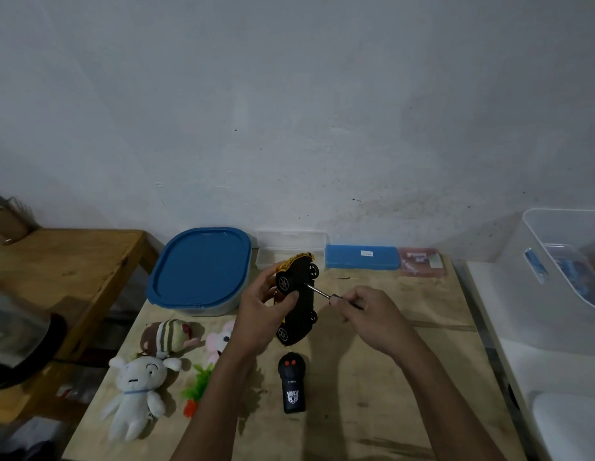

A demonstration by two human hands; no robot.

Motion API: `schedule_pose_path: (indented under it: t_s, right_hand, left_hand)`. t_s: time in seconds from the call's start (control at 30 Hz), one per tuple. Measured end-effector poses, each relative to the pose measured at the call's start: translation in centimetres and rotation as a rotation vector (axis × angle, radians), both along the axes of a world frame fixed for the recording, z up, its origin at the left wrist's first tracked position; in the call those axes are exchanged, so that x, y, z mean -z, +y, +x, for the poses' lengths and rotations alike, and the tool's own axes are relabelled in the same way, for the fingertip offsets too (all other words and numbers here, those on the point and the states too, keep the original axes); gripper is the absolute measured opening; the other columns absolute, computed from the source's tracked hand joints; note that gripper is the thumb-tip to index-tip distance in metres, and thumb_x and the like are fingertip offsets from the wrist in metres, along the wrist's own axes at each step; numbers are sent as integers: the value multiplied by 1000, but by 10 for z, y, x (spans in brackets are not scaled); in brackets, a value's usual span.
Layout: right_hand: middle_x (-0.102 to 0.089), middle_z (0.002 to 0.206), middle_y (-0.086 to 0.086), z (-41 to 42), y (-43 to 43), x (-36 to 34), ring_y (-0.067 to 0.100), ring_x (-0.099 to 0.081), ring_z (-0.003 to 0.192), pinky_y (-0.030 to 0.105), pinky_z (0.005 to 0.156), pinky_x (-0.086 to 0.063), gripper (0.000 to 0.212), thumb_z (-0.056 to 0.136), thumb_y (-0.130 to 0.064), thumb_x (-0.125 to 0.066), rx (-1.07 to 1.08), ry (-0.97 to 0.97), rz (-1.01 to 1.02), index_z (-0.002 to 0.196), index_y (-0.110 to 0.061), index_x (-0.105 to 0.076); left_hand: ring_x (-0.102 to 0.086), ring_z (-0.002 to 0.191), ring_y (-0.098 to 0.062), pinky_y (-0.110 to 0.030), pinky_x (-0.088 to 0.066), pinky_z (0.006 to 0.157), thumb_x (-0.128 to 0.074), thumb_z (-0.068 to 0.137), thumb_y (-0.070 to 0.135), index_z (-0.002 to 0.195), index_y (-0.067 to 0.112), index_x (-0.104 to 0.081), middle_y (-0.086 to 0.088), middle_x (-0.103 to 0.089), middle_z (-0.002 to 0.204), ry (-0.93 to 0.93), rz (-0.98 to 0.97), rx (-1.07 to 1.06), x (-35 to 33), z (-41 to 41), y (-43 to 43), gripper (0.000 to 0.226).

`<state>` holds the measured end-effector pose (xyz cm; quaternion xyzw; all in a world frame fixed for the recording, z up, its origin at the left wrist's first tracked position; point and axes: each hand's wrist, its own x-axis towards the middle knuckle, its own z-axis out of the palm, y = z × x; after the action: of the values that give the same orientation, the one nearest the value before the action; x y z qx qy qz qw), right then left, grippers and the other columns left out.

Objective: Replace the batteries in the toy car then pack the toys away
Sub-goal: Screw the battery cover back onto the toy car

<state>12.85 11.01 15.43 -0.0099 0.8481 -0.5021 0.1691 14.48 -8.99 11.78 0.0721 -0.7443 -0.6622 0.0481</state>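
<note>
Above the middle of the worktop (pixel 389 377), we hold the toy car (pixel 304 306) in the air, turned on its side so that its black underside and all four wheels face right. Our left hand (pixel 256 314) grips the car from the left, fingers curled round the yellow body and the thumb lying on the underside. Our right hand (pixel 366 314) pinches the handle of a small screwdriver (pixel 317 291), whose metal shaft slants up and to the left; its tip meets the car's underside between the two upper wheels.

Below the car, on the worktop, lies the black remote control (pixel 292 384), its two red buttons at the far end. Along the left edge lie the soft toys: a white plush (pixel 136 390) nearest the front, a brown striped plush (pixel 170 336) beyond it, and a pink plush (pixel 219 339) partly hidden by our left forearm. A small green and orange toy (pixel 196 390) lies between the white plush and that forearm.

At the far left corner stands a container with a blue lid (pixel 201 267). Along the far edge, against the wall, are a clear plastic case (pixel 289 247), a blue case (pixel 361 257) and a pinkish box (pixel 420 261), in a row from left to right. Off the right edge a clear bin (pixel 562 277) stands on a white surface, and off the left edge there is a wooden table (pixel 73 261).
</note>
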Motion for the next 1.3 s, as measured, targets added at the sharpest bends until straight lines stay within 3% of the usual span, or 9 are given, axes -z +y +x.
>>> schedule_pose_path:
  t_s: [0.13,0.27,0.43,0.67,0.77,0.87,1.0,1.17,1.3]
  right_hand:
    - [-60,71,2,3,-3,5,12,-54,63,31,63,-41,35,99,-41,-44,-34,-25,34,86,-16,-65]
    - [-64,96,-6,5,-2,4,9,-61,84,27,64,-45,22,84,-43,-68,-23,-42,24,96,-28,-57]
    - [-66,83,-7,2,-1,4,9,-61,76,37,75,-51,21,94,-44,-54,-105,103,138,89,-26,-64]
    - [-43,50,-6,5,-5,1,9,-39,44,23,47,-32,43,99,-44,-38,177,-323,-373,75,-15,-59]
    - [-57,69,-10,7,-7,4,8,-54,64,24,59,-40,42,94,-57,-41,143,-20,-191,79,-21,-56]
    - [-56,107,-18,16,-18,9,1,-57,97,20,70,-45,61,71,-72,-63,-55,37,-55,114,-31,-51]
    - [-55,107,-14,19,-32,24,1,-58,94,32,78,-55,66,59,-61,-74,-102,94,30,113,-34,-46]
    - [-68,95,-4,14,-18,22,12,-66,92,39,88,-54,29,80,-39,-73,-37,-170,-335,100,-21,-60]
    - [-73,101,3,16,-8,23,19,-69,96,40,89,-54,45,76,-49,-71,-36,-295,-453,104,-16,-64]
  left_hand:
    - [-66,104,2,-14,-52,82,-71,87,1,119,41,-61,16,-74,107,-20,-29,0,0,5,4,52]
    - [-66,111,-10,-27,-54,91,-71,87,1,125,32,-63,7,-73,115,-17,-2,-3,-1,2,1,49]
    - [-67,107,-5,-16,-52,81,-72,87,1,118,40,-63,12,-74,111,-28,-5,-9,-3,4,3,51]
    - [-73,93,-8,-24,-58,69,-65,90,-2,124,28,-61,4,-75,108,-112,264,-74,-7,6,4,45]
    - [-71,102,-17,-32,-59,68,-65,93,7,134,25,-57,1,-74,115,-160,378,-121,-6,5,7,45]
    - [-70,107,-26,-41,-61,72,-67,92,12,134,25,-58,-2,-74,117,-198,444,-145,-6,4,13,44]
    - [-71,96,-24,-36,-56,61,-67,93,20,133,28,-58,-5,-76,109,-285,458,-91,-9,2,17,42]
    - [-64,117,-30,-53,-51,100,-74,79,52,140,42,-49,-6,-67,129,-418,276,104,-11,5,2,67]
    - [-70,105,-34,-51,-56,95,-78,76,40,135,36,-53,-12,-72,116,-400,346,105,-11,3,11,64]
